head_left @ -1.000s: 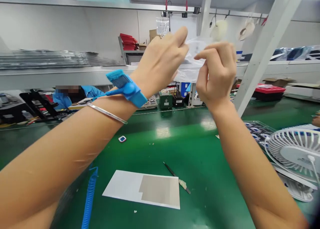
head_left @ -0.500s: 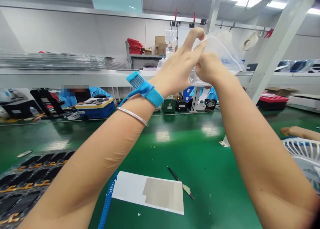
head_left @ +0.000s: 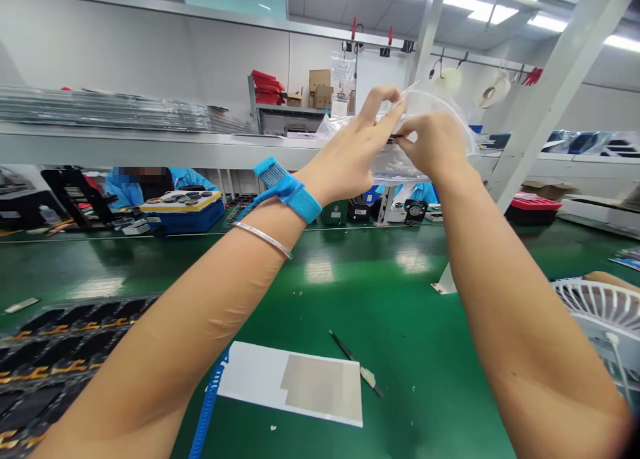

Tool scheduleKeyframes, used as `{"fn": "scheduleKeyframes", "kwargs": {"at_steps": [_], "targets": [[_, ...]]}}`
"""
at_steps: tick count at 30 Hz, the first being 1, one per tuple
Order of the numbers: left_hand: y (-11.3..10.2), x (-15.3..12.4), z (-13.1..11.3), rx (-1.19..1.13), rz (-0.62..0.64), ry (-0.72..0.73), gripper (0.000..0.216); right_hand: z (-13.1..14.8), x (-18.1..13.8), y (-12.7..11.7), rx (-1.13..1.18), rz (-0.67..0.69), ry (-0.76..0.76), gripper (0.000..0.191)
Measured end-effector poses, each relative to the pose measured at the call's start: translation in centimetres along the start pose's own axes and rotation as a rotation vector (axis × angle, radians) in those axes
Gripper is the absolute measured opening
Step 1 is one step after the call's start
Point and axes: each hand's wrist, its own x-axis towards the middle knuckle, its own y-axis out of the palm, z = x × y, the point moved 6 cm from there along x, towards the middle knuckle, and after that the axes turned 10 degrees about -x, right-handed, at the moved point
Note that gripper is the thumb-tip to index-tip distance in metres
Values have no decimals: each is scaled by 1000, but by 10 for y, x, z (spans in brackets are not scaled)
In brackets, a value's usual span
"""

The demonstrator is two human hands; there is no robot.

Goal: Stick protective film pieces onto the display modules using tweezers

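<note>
Both my arms reach up and forward to the shelf. My left hand (head_left: 363, 142), with a blue wrist strap (head_left: 290, 189) and a clear bangle (head_left: 263, 239) behind it, pinches the edge of a clear plastic bag (head_left: 400, 167). Against the bag's mouth is my right hand (head_left: 437, 142), thumb and finger closed on a thin dark piece at the opening; its kind is too small to tell. On the green bench (head_left: 300, 312) below lie a white card with a grey-beige area (head_left: 320, 385) and dark tweezers (head_left: 343, 345) partly wrapped in something pale.
Trays of black parts with orange flex strips (head_left: 75, 342) lie at left. A white basket (head_left: 600, 299) stands at right, by a slanted white post (head_left: 530, 119). The shelf edge (head_left: 150, 151) spans the bench. A person in blue (head_left: 185, 179) sits opposite.
My right hand has turned and drawn slightly to the right, away from my left, and a thin dark piece now shows at its fingertips. Both hands sit a little lower in view.
</note>
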Motion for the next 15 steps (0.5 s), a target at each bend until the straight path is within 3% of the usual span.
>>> {"fn": "scheduleKeyframes", "kwargs": {"at_steps": [5, 7, 9, 10, 13, 15], "targets": [[4, -4, 7, 7, 18, -43, 85, 31, -21, -46, -45, 61, -74, 11], [3, -8, 11, 28, 14, -54, 87, 53, -55, -78, -43, -77, -131, 17], [4, -13, 19, 51, 29, -68, 83, 83, -110, -104, -13, -179, -222, 21], [5, -17, 23, 56, 43, -72, 78, 102, -142, -111, 47, -144, -291, 23], [7, -26, 30, 37, 62, -49, 61, 160, -237, -109, 302, 259, -415, 27], [7, -31, 28, 34, 42, -3, 52, 188, -283, -112, 378, 395, -413, 33]]}}
